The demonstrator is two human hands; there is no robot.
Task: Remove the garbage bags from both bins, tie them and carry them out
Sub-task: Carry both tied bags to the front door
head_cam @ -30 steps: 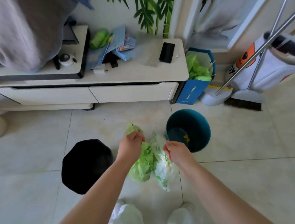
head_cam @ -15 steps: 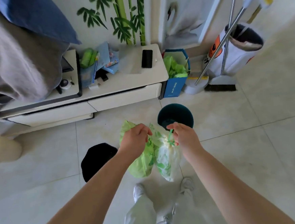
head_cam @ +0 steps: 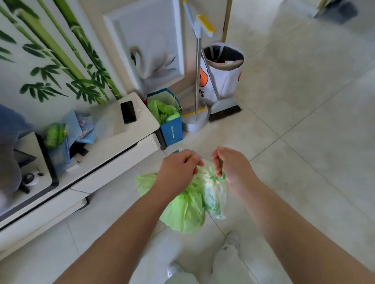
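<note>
Two filled garbage bags hang in front of me above the tiled floor. My left hand (head_cam: 179, 169) grips the gathered top of the bright green bag (head_cam: 183, 211). My right hand (head_cam: 231, 165) is closed on the green drawstring of the white bag with green print (head_cam: 215, 198), which hangs right beside the green one and touches it. A sliver of the teal bin's rim (head_cam: 191, 151) shows just beyond my knuckles; my hands hide the rest of it. The black bin is out of view.
A low white cabinet (head_cam: 115, 147) runs along the left wall with a black phone (head_cam: 128, 112) and clutter on top. Beyond it stand a blue box of green bags (head_cam: 169, 121), a broom with dustpan (head_cam: 199, 73) and a white fabric basket (head_cam: 223, 71). Open tiled floor lies right.
I have stood up and lifted both bags higher. The view has swung right, so the black bin has left the frame and the teal bin is mostly hidden behind my hands.
</note>
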